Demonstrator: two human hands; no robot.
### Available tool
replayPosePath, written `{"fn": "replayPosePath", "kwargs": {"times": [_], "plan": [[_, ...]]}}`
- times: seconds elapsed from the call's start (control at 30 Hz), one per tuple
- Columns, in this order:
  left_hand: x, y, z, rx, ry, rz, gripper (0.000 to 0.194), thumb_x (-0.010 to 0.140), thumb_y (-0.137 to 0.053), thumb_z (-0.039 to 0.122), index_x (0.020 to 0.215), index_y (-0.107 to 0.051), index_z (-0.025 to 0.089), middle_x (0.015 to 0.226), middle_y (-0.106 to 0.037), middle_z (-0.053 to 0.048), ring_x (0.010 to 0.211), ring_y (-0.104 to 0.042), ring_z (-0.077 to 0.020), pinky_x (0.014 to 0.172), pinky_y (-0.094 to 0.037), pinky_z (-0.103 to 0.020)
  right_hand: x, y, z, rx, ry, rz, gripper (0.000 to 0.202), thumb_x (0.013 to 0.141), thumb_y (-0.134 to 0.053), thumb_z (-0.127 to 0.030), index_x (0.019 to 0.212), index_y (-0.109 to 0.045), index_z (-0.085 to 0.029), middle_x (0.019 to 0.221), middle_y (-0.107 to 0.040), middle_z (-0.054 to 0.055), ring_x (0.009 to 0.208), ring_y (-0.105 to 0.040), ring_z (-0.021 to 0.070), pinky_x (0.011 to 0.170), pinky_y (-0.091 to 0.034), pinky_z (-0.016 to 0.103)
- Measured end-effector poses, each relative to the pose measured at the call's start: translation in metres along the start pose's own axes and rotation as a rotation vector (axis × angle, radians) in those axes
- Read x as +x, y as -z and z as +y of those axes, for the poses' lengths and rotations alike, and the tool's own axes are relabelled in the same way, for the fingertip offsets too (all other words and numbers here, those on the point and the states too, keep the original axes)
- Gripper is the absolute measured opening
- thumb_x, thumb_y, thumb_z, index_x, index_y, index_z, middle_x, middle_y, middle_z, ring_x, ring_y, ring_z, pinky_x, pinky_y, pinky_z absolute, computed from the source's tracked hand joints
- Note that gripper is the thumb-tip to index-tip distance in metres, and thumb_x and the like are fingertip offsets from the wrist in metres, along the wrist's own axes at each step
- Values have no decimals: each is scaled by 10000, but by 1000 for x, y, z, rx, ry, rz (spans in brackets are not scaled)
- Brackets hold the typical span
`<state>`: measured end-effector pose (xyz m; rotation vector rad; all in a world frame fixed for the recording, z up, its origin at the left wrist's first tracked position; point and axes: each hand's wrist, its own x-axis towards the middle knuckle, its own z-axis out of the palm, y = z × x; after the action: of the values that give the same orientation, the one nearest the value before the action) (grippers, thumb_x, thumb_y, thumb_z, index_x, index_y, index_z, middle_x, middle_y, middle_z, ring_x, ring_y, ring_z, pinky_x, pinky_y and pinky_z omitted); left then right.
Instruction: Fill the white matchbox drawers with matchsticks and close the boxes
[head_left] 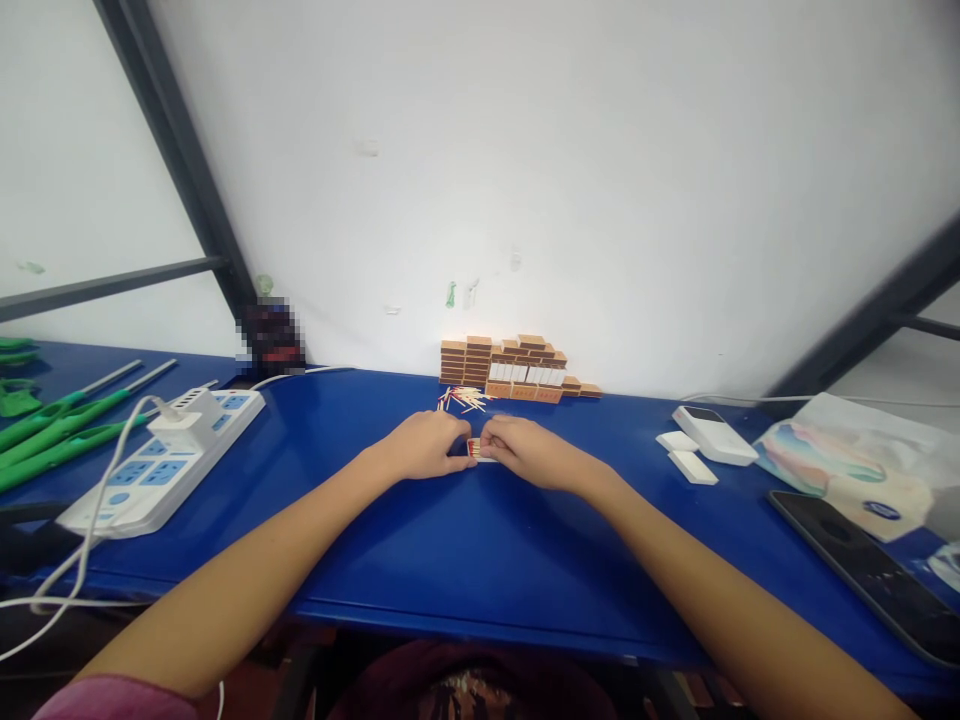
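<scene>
A small matchbox tray with red-tipped matches in it lies on the blue table between my two hands. The thumb and fingers of my left hand close around its left end. My right hand is over the right part of the tray, fingertips pinched together at the matches; what they grip is hidden. Just beyond my hands is a loose pile of matches. Behind it, stacked matchboxes stand against the wall, with a row of white box pieces in front.
At left are a white power strip with a plugged-in charger and several green-handled tools. To the right lie a white device, small white blocks, a tissue pack and a dark phone. The table's front edge is near me.
</scene>
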<state>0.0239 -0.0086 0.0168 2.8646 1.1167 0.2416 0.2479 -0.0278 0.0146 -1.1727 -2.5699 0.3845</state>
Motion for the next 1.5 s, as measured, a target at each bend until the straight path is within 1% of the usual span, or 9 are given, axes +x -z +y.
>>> {"fn": "replayPosePath", "kwargs": {"times": [0.23,0.4,0.57,0.73,1.03,1.2,1.3,1.37,1.5], "plan": [[0,2,1,-24,3,-1,256,909,-665,454,959,-685,204,852,-713,-42,755,-675,-204,630,-424,-295,-6,3,5,-9,-37,41,107,981,-590,-189,903,-663,-185,817,-611,20,726,-520,151,680,-338,261],[0,2,1,-12,-5,6,267,919,-649,469,949,-685,205,868,-725,-51,757,-677,-209,616,-407,-292,-6,-1,7,1,-3,51,100,971,-595,-179,910,-674,-184,782,-596,5,694,-502,139,665,-325,256],[0,0,1,-13,-1,0,281,922,-644,480,969,-693,208,871,-731,-50,748,-672,-206,616,-398,-287,-6,3,4,3,39,60,86,947,-625,-172,885,-684,-183,731,-558,-11,677,-488,134,673,-325,258],[0,-1,0,3,-15,13,289,923,-643,486,978,-688,206,879,-730,-51,746,-668,-207,602,-380,-290,-7,5,3,9,36,65,93,935,-630,-170,880,-704,-182,717,-535,-13,662,-478,132,663,-325,257],[-1,-1,0,19,-10,17,270,924,-654,470,914,-668,201,854,-727,-46,726,-670,-205,586,-371,-282,-1,-1,3,43,34,105,67,938,-650,-171,892,-697,-180,774,-580,-4,696,-502,131,668,-333,244],[0,-2,-2,32,-6,1,300,912,-670,500,998,-701,214,825,-724,-37,748,-684,-224,615,-414,-296,23,5,18,23,-28,152,72,934,-640,-150,901,-699,-174,684,-544,-26,642,-480,130,625,-296,247],[0,-3,-2,37,14,-6,323,915,-661,515,1032,-714,218,798,-718,-40,750,-689,-233,629,-431,-303,48,6,35,-40,-10,143,74,915,-666,-131,966,-705,-169,786,-620,10,726,-535,149,663,-318,245],[-1,-4,-3,38,25,-1,329,912,-660,521,1037,-719,222,793,-716,-43,760,-691,-243,637,-438,-309,63,6,45,-71,2,117,78,915,-678,-142,987,-702,-162,862,-658,40,779,-563,165,684,-335,247],[-1,-5,-4,19,25,3,301,904,-666,510,1031,-731,246,811,-720,-40,781,-695,-247,651,-447,-311,84,9,49,-116,-11,-15,48,913,-668,-139,880,-700,-154,872,-694,68,783,-583,176,684,-354,255]]}}
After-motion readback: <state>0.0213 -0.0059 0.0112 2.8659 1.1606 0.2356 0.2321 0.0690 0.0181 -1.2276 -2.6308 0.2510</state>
